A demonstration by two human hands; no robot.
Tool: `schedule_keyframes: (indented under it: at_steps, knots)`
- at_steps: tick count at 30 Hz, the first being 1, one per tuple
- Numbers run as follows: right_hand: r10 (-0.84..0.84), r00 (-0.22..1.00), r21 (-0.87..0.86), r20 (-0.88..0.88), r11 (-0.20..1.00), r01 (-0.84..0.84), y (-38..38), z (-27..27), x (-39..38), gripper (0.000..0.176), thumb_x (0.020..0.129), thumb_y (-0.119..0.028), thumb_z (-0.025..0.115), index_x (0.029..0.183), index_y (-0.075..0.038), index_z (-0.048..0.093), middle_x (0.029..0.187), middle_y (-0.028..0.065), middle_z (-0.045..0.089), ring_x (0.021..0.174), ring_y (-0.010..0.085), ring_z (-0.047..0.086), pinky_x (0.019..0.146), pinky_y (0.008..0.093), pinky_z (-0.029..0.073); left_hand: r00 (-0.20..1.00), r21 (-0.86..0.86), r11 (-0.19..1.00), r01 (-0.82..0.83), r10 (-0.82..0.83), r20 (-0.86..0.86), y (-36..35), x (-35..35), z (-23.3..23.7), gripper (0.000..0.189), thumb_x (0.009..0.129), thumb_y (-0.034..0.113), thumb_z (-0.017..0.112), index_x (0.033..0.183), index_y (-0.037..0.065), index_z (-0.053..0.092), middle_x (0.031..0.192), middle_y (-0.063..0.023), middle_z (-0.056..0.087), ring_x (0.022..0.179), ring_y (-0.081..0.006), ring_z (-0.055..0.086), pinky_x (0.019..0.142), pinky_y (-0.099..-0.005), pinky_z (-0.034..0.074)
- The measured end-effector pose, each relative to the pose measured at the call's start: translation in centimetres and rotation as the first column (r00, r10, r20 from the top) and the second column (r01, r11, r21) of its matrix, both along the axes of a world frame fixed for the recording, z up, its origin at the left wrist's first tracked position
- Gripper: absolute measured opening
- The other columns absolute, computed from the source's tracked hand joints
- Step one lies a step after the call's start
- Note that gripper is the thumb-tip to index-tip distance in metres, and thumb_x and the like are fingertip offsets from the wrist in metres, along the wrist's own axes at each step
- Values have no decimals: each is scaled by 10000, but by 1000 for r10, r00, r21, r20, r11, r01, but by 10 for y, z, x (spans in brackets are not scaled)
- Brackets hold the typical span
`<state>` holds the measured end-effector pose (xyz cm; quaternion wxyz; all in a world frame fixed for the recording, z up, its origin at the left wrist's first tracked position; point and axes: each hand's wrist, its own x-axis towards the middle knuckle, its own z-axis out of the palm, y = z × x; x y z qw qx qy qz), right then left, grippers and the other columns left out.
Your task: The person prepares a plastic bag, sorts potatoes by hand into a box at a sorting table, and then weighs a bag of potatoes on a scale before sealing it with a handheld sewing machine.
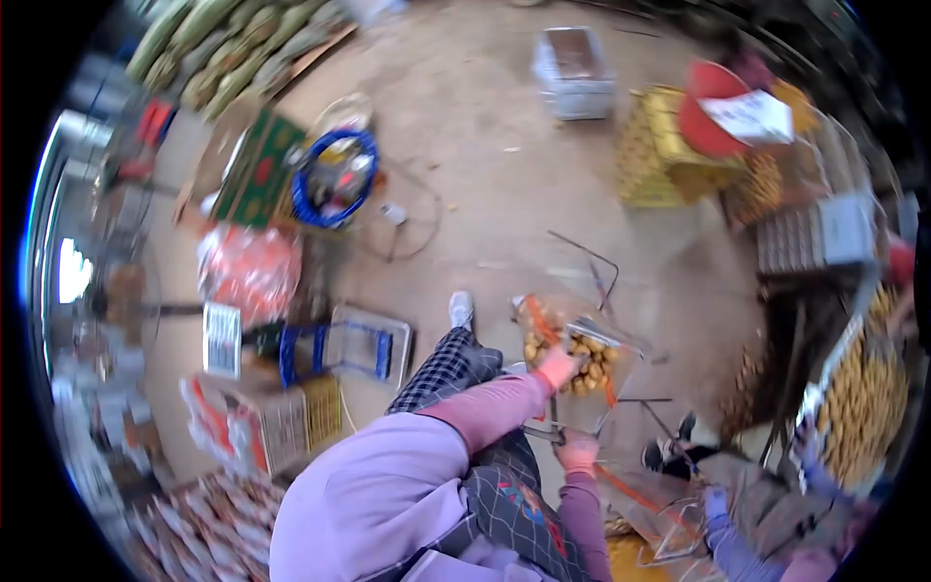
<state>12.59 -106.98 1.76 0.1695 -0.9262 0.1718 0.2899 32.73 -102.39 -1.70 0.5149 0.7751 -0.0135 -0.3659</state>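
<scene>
A clear plastic bag with orange strips (541,320) holds several yellow-brown potatoes (590,373) at the middle right, within a thin metal frame (632,400). My left hand (560,368), in a pink glove, is closed at the bag's near edge, beside the potatoes. Lower down, my right hand (579,452), also gloved in pink, is closed round a dark bar of the frame; its fingers are partly hidden. Motion blur softens both hands. Another clear bag with orange strips (640,495) lies below my right hand.
A co-worker's gloved hand (716,501) is at the lower right, near a heap of potatoes (863,407). Yellow crates (669,145) and a red basin (713,107) stand upper right. A blue-rimmed basket (361,194) and a platform scale (383,349) are left.
</scene>
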Motion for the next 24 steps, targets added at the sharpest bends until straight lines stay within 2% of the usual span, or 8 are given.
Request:
schedule_keyframes:
  at_steps: [5, 7, 16, 17, 19, 21, 22, 24]
  knots:
    - [539, 838, 12, 86, 841, -541, -65, -9, 168, 244, 751, -397, 635, 844, -184, 708, 752, 89, 668, 716, 300, 654, 620, 434, 506, 932, 200, 913, -355, 364, -6, 151, 48, -91, 217, 814, 143, 529, 868, 5, 687, 888, -236, 672, 845, -381, 652, 743, -438, 522]
    - [685, 721, -20, 100, 726, -687, -42, -2, 241, 318, 757, -459, 620, 777, -151, 696, 713, 114, 656, 675, 318, 643, 626, 450, 502, 924, 290, 940, 180, -263, 278, 186, 75, -126, 218, 809, 164, 558, 913, 29, 693, 900, -190, 680, 843, -339, 658, 760, -421, 526]
    - [417, 630, -325, 655, 908, -262, 31, 57, 207, 415, 810, -112, 654, 1216, -60, 590, 1252, 111, 596, 1137, 323, 564, 973, 461, 415, 948, 328, 893, -308, 260, 183, 243, 102, -59, 250, 786, 213, 563, 868, 4, 672, 770, -204, 666, 719, -378, 661, 630, -443, 525]
    - [-124, 694, 151, 710, 988, 22, 25, 47, 212, 429, 846, -128, 651, 1244, 5, 561, 1270, 167, 572, 1121, 312, 569, 959, 428, 442, 977, 295, 945, -141, 85, 196, 275, 114, -63, 238, 777, 177, 547, 844, -11, 677, 786, -222, 663, 697, -371, 659, 628, -438, 525]
    - [-831, 542, 905, 125, 320, 282, -23, -42, 232, 426, 920, -237, 495, 1268, 5, 541, 1186, 162, 614, 1089, 314, 583, 965, 404, 437, 938, 204, 973, 104, -164, 306, 279, 130, -55, 217, 765, 138, 540, 788, -26, 681, 752, -229, 652, 678, -362, 655, 619, -433, 522]
    - [-596, 759, 962, -262, -102, 252, -21, -52, 249, 514, 989, -296, 355, 1399, 9, 402, 1356, 123, 507, 1209, 269, 508, 1039, 367, 377, 939, 219, 970, 102, -167, 300, 244, 116, -78, 214, 758, 111, 531, 729, -52, 667, 694, -235, 636, 657, -368, 649, 612, -434, 514]
    - [-572, 776, 961, -266, -100, 256, -32, -69, 256, 514, 989, -296, 355, 1399, 9, 402, 1356, 123, 507, 1209, 269, 508, 1039, 367, 377, 983, 158, 985, -64, 35, 179, 240, 116, -54, 221, 758, 113, 526, 735, -61, 662, 719, -247, 640, 679, -373, 652, 627, -437, 510]
    - [-179, 457, 182, 871, 983, 38, -92, -133, 253, 170, 748, -249, 736, 686, -130, 632, 663, -31, 592, 619, 120, 566, 591, 279, 452, 994, 95, 993, -73, 65, 93, 221, 108, -52, 221, 763, 97, 511, 777, -74, 649, 759, -275, 637, 720, -374, 660, 645, -438, 510]
